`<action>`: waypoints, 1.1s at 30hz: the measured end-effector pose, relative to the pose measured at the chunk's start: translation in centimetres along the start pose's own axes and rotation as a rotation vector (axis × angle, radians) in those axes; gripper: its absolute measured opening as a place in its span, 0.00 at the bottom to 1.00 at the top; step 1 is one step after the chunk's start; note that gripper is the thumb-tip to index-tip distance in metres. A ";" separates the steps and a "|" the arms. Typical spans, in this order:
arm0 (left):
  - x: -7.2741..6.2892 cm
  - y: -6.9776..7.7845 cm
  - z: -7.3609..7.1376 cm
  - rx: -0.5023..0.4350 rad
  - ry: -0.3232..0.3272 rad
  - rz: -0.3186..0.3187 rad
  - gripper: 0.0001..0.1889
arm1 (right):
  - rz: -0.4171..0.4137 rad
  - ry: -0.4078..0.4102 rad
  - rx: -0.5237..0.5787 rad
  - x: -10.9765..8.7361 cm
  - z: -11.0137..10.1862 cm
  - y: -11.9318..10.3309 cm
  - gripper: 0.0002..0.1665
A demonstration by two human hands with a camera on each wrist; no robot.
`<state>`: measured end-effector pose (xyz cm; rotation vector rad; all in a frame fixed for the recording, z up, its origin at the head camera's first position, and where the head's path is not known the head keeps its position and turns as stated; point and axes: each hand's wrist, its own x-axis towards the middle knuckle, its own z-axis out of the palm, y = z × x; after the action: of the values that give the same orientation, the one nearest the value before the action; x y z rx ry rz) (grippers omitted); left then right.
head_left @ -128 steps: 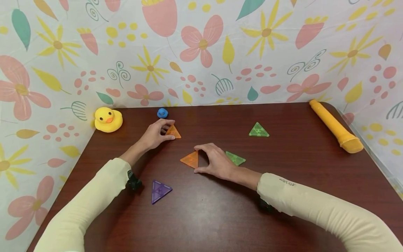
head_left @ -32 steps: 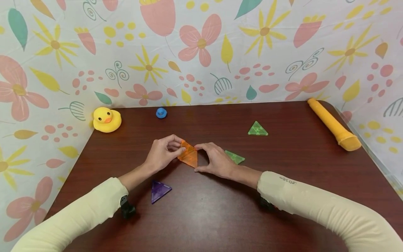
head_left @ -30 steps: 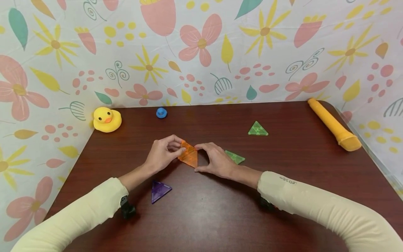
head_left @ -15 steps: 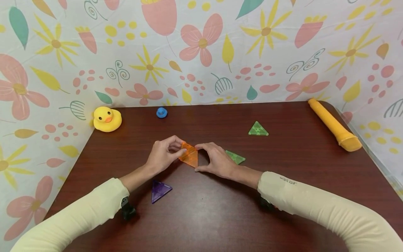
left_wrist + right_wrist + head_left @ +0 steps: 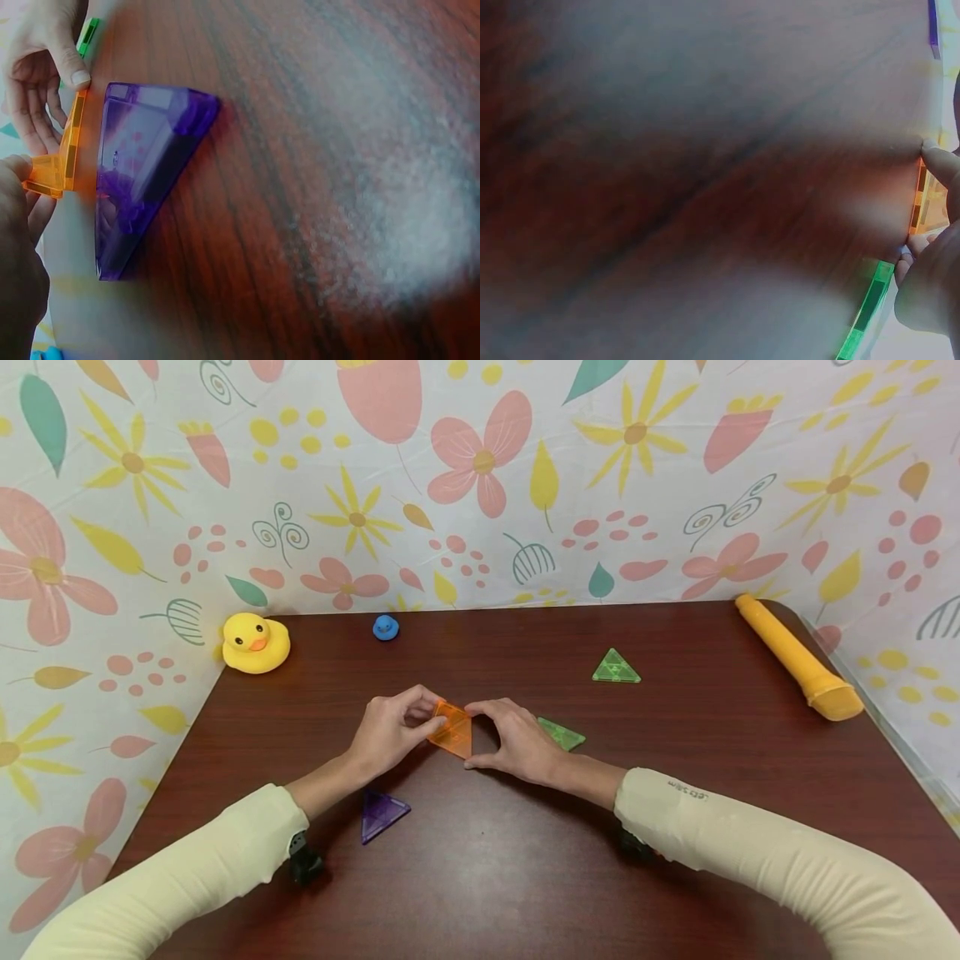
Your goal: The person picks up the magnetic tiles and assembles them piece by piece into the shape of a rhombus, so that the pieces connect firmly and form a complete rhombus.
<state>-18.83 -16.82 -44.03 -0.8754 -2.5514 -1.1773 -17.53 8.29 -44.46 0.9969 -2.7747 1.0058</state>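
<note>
In the head view, my left hand (image 5: 392, 727) pinches a translucent orange triangular magnetic tile (image 5: 45, 174) between thumb and fingers. That tile stands tilted up along the left edge of a second orange triangular tile (image 5: 461, 745), which lies flat on the table. Seen from the left wrist, the two orange tiles meet at an angle. My right hand (image 5: 519, 742) holds the flat tile by two corners of its right edge, thumb at the near one and a finger at the far one. A green triangular tile (image 5: 562, 735) lies partly hidden behind the right hand.
A purple triangular tile (image 5: 382, 817) lies near my left forearm. Another green triangular tile (image 5: 616, 668) lies farther back. Along the back stand a yellow rubber duck (image 5: 257, 644) and a small blue duck (image 5: 386, 627). A yellow toy microphone (image 5: 798, 657) lies at the right edge.
Since the earliest frame, my left hand has brought its orange tile from near the blue duck, rightward and nearer, against the flat one. Over the last second the hands have hardly moved.
</note>
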 end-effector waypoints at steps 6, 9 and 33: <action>0.0 -0.1 -0.1 0.031 -0.007 0.015 0.11 | -0.014 0.007 0.001 -0.1 0.0 0.0 0.46; 0.0 -0.1 -0.1 0.049 -0.015 0.022 0.12 | -0.020 0.010 -0.001 -0.1 0.0 0.0 0.46; -0.2 -0.4 -0.6 0.074 -0.032 0.024 0.15 | -0.046 0.011 -0.028 0.0 0.2 0.4 0.45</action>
<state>-18.93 -17.58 -43.94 -0.9127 -2.5836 -1.0633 -17.73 8.37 -44.80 1.0438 -2.7359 0.9611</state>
